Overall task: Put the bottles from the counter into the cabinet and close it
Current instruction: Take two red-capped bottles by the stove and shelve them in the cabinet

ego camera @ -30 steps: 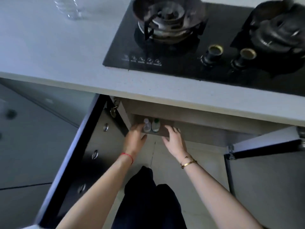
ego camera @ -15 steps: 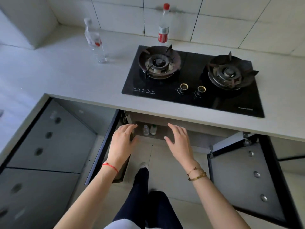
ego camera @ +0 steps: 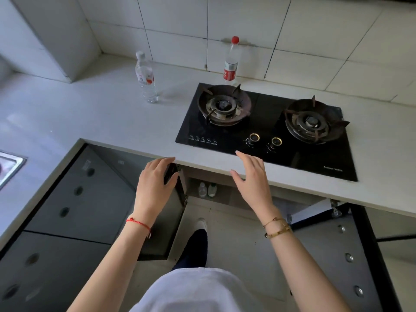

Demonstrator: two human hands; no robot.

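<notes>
So we're looking down at a pale grey stone counter (ego camera: 90, 113) with a black glass two-burner gas hob (ego camera: 265, 134) set into it. Two bottles are up there: a clear plastic water bottle with a white cap (ego camera: 145, 78) standing well left of the hob, and a clear plastic bottle with a red cap and red label (ego camera: 231, 61) standing right behind the hob's back edge, near the white tiled wall (ego camera: 292, 30).

Under the counter the dark grey cabinet (ego camera: 213, 176) is wide open, with its left door (ego camera: 157, 221) and right door (ego camera: 351, 255) both swung out toward us. Inside at the front we can see two small clear bottles (ego camera: 207, 189) standing side by side, touching or nearly so; we can't quite tell.

Our left hand (ego camera: 153, 188), red string at the wrist, is spread loosely open and holding nothing, fingers over the top corner of the left door. Our right hand (ego camera: 254, 181), gold bracelets at the wrist, is open too, empty, hovering over the counter's front edge just by the hob.

A steel sink (ego camera: 11, 167) peeks in at far left.
</notes>
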